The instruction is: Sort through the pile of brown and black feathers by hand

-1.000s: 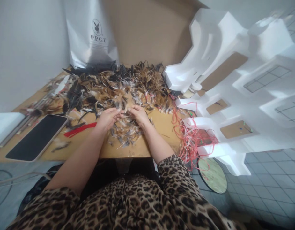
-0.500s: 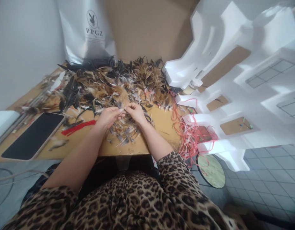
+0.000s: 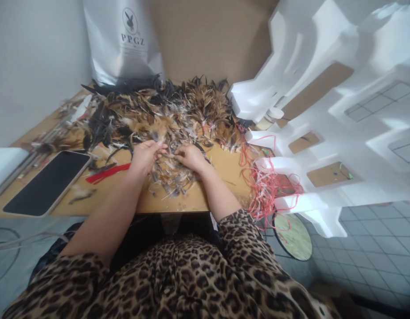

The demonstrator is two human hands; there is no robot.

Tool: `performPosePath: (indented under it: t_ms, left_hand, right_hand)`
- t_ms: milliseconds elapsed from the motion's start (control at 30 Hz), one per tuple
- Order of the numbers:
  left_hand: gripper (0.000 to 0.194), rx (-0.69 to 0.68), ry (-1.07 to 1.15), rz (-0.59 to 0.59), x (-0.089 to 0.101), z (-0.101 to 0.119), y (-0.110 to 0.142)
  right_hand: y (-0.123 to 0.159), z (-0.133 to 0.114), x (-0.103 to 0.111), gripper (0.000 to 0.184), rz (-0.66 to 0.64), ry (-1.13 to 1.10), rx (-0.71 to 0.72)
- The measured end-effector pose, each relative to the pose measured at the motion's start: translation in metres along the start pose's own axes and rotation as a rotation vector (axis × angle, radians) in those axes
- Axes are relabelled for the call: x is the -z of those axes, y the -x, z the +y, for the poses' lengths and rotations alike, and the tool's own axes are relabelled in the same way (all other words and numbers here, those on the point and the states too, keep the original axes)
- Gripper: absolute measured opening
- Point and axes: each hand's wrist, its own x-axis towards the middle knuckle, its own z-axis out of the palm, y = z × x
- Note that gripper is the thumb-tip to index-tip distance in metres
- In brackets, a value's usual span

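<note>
My left hand (image 3: 146, 157) is closed in a pinch at the base of a brown fluffy feather (image 3: 159, 132), which points up and away from me. A short gap to the right, my right hand (image 3: 190, 157) has its thumb and forefinger pressed together; whatever is between them is too small to make out. Beneath and between both hands lies a loose litter of small brown and grey feathers (image 3: 174, 177). Beyond them spreads a large heap of brown and black feathers (image 3: 134, 108) on the yellowish table (image 3: 178, 204).
Left of my arm lie red strips (image 3: 108, 173) and a dark-screened phone (image 3: 47, 184). A silver bag (image 3: 125, 62) stands behind the heap. On the right are tangled red strings (image 3: 264, 190) and large white foam packing (image 3: 327, 146), with a round green-topped object (image 3: 293, 237) below.
My hands were together at the feather and are now apart. The left has shifted slightly left with the feather, while the right has drawn away to the right and slightly down.
</note>
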Motion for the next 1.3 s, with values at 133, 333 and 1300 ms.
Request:
performPosePath:
  t_ms: [133, 333, 1300]
  left_hand:
    - [0.016, -0.009, 0.038, 0.004, 0.001, -0.001, -0.002]
    - [0.012, 0.004, 0.133, 0.009, 0.003, 0.0, -0.004]
    - [0.015, 0.14, -0.157, -0.205, -0.009, -0.003, 0.011]
  right_hand:
    - [0.003, -0.008, -0.001, 0.02, -0.069, 0.218, -0.026]
    - [-0.001, 0.002, -0.004, 0.015, 0.098, -0.389, -0.176]
    - [-0.007, -0.012, -0.019, 0.027, 0.252, -1.126, -0.347]
